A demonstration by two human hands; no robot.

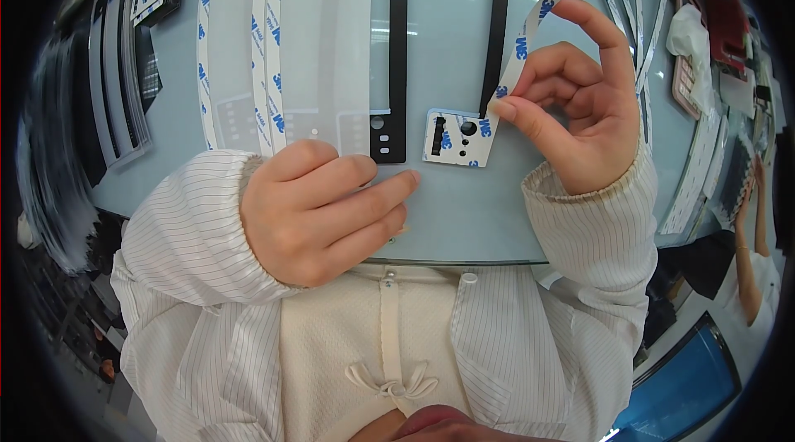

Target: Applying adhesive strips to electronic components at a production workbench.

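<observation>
My right hand [580, 103] pinches a white backing strip with blue print [530, 32] between thumb and fingertips. The strip rises toward the upper right, and its lower end meets a small plate [457, 152] covered in the same printed backing, with dark cutouts. A narrow black strip [498, 12] runs up from that plate. My left hand [323, 214] is held low over the table with fingers curled, its thumb mostly hidden; whether it holds anything is unclear. Just beyond its fingertips lies another black strip with a wide, holed end [387, 144].
A translucent sheet [331, 45] and printed white strips [267, 53] lie to the left on the glass table [464, 227]. Stacked dark strips [108, 53] stand at far left. Loose white strips [633, 20] and a crumpled white tissue [689, 32] are at right, where another person's arm [749, 268] shows.
</observation>
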